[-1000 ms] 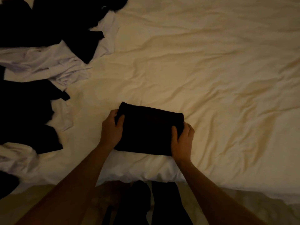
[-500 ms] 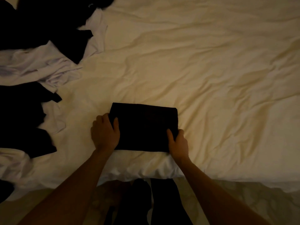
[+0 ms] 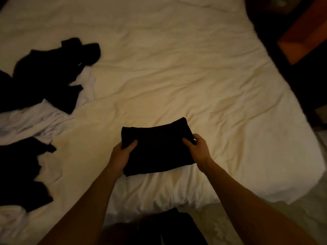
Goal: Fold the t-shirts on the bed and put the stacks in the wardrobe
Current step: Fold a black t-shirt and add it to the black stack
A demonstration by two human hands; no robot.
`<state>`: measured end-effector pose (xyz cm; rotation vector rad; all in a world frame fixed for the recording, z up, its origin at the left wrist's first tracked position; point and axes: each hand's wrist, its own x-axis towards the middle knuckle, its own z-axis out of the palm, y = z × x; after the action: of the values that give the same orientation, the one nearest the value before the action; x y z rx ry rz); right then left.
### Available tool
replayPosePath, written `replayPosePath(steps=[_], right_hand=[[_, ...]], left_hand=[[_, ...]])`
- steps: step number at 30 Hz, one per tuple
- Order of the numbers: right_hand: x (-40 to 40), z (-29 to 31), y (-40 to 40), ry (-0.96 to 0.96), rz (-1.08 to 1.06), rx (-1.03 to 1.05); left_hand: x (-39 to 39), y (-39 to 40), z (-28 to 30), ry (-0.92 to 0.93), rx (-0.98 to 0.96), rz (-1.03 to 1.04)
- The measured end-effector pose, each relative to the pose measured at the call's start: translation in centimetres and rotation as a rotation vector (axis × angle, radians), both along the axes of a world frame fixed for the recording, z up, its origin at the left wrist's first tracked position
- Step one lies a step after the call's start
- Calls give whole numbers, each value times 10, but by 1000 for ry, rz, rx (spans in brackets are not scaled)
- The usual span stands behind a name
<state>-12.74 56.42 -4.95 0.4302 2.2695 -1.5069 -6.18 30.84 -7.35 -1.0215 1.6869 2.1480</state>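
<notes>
A folded black t-shirt is held just above the near part of the bed. My left hand grips its left edge, thumb on top. My right hand grips its right edge, thumb on top and fingers under the cloth. The shirt forms a compact rectangle, tilted slightly with its right end farther from me. A pile of unfolded black t-shirts and white t-shirts lies on the left side of the bed.
More black clothing lies at the left edge of the bed. Dark wooden furniture stands beyond the bed's right corner. Pale floor shows in front of the bed, beside my dark trouser legs.
Both hands have closed on the folded shirt's sides and lifted it off the sheet, carrying it a little rightward. The view has swung up and right, bringing the bed's right corner into sight.
</notes>
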Motion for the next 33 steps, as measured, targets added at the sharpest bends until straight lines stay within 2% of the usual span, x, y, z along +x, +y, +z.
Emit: replayPosePath(steps=[9, 17, 24, 33], right_hand=[[-61, 119, 121, 204, -160, -24], [-133, 158, 223, 287, -182, -66], [-222, 152, 330, 296, -172, -57], [-335, 81, 437, 184, -155, -29]], left_hand=[[-102, 112, 107, 203, -64, -118], [-186, 214, 140, 255, -146, -153], [-275, 319, 133, 229, -169, -154], [-381, 423, 81, 93, -167, -174]])
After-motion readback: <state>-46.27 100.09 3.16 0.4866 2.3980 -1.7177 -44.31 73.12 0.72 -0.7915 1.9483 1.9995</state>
